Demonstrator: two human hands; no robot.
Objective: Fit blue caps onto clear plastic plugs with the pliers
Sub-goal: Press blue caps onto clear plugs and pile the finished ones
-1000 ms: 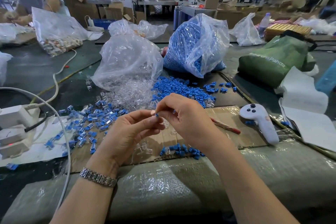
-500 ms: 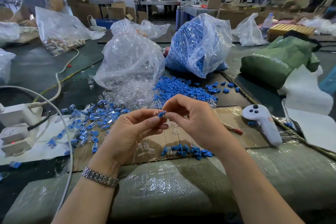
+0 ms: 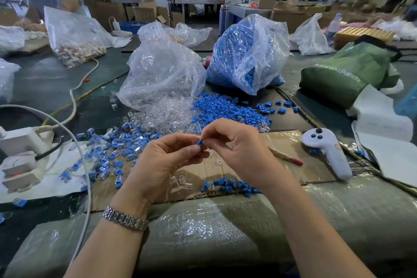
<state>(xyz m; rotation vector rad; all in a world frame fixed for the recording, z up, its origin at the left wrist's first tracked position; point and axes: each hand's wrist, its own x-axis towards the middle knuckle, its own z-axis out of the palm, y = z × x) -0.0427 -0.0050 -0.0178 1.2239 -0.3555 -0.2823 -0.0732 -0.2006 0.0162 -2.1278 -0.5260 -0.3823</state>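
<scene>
Blue cap (image 3: 199, 142): pinched between fingertips of left hand (image 3: 162, 165) and right hand (image 3: 243, 153), held above the cardboard sheet (image 3: 282, 142); whether a clear plug sits under it cannot be told. Small pile of blue caps (image 3: 230, 185): on the cardboard's near edge, below the right hand. Capped plugs (image 3: 112, 153): scattered off the cardboard's left end. Loose clear plugs (image 3: 167, 115) and loose blue caps (image 3: 225, 110): beyond the cardboard's far edge. White controller (image 3: 327, 151): at the cardboard's right end.
</scene>
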